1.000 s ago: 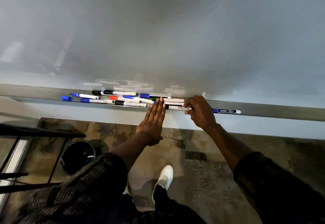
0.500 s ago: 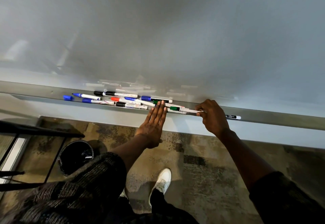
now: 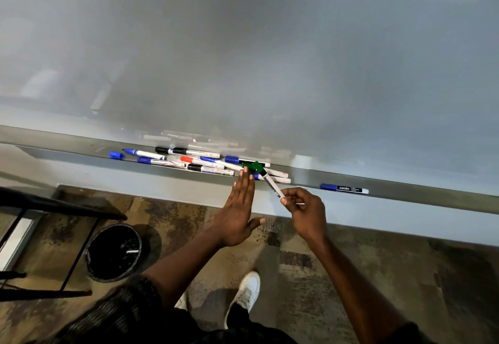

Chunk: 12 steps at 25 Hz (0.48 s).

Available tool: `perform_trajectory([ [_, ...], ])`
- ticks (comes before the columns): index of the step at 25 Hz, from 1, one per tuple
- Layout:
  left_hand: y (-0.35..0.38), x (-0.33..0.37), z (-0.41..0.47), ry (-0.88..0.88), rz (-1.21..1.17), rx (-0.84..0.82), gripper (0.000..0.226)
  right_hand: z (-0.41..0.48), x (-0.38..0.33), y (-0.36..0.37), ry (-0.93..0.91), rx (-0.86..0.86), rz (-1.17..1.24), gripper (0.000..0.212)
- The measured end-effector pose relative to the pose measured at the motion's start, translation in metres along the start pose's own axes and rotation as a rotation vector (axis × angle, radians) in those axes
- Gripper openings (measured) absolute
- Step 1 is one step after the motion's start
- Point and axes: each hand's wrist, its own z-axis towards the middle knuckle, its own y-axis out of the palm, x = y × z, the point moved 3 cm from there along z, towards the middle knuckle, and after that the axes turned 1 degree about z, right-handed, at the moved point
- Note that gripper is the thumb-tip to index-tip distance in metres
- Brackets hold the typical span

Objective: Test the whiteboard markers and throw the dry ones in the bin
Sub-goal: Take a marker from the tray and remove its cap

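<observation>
Head view: a person's right hand [image 3: 305, 214] pinches the tail end of a white whiteboard marker with a green cap [image 3: 271, 185]. The capped tip angles up over the front edge of the grey metal marker tray [image 3: 405, 189], apparently lifted clear for testing on the pale grey whiteboard [image 3: 270, 60]. The left hand [image 3: 237, 208], fingers [image 3: 243, 187] straight and released, lies flat against the tray's front edge beside a heap of blue-, black- and red-capped markers [image 3: 194, 164], seemingly to stop them rolling off. One blue-capped marker [image 3: 344, 188] lies alone toward the tray's right end. A round black bin [image 3: 108, 276] waits on the floor below the tray.
</observation>
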Motion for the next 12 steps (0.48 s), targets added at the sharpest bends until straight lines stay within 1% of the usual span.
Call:
perform_trajectory([
  [1, -0.007, 0.006, -0.011, -0.062, -0.215, 0.049, 0.102, -0.007, -0.002, 0.009, 0.005, -0.022, 0.019, 0.016],
  [4, -0.034, 0.021, -0.041, -0.352, -0.795, 0.196, 0.078, -0.025, -0.009, 0.031, 0.008, -0.097, 0.053, 0.023],
  [5, -0.045, 0.022, -0.049, -0.422, -0.963, 0.274, 0.069, -0.031, -0.013, 0.038, -0.006, -0.130, 0.058, 0.025],
  [6, -0.056, 0.019, -0.056, -0.453, -1.100, 0.351, 0.062, -0.037, -0.017, 0.047, -0.024, -0.162, 0.074, 0.028],
  [8, -0.074, 0.013, -0.063, -0.472, -1.236, 0.448, 0.055, -0.048, -0.025, 0.058, -0.039, -0.230, 0.129, 0.034],
  [10, -0.089, 0.002, -0.075, -0.519, -1.284, 0.497, 0.047, -0.060, -0.041, 0.075, -0.041, -0.304, 0.176, 0.038],
  [12, -0.099, -0.008, -0.088, -0.544, -1.331, 0.536, 0.044, -0.071, -0.055, 0.091, -0.034, -0.371, 0.195, 0.036],
])
